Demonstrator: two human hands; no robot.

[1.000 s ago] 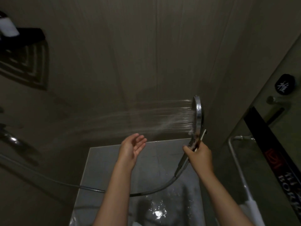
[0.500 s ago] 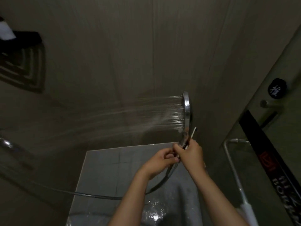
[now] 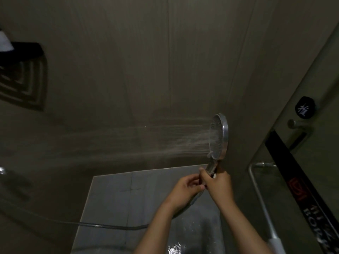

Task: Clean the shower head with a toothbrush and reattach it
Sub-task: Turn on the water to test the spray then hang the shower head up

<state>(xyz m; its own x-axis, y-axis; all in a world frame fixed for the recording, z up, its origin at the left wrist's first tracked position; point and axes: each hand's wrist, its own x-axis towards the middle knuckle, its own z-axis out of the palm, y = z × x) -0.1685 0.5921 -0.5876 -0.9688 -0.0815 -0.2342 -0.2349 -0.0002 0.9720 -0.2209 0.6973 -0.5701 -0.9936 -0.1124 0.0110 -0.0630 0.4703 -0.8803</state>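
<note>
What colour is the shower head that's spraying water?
Shiny silver chrome, with a paler grey spray face; the shower head shows best in the head view.

Dim light is hanging over this shower corner. The brown-grey panelled wall is running up ahead, seams showing faintly. Up left, a black shelf is sticking out, throwing a slatted shadow beneath it. Below, the grey tiled floor is lying wet, a glare spot glinting near the bottom edge. On the right, a glass door is carrying a black strip with red and white lettering, a metal rail standing just beside it.
</note>
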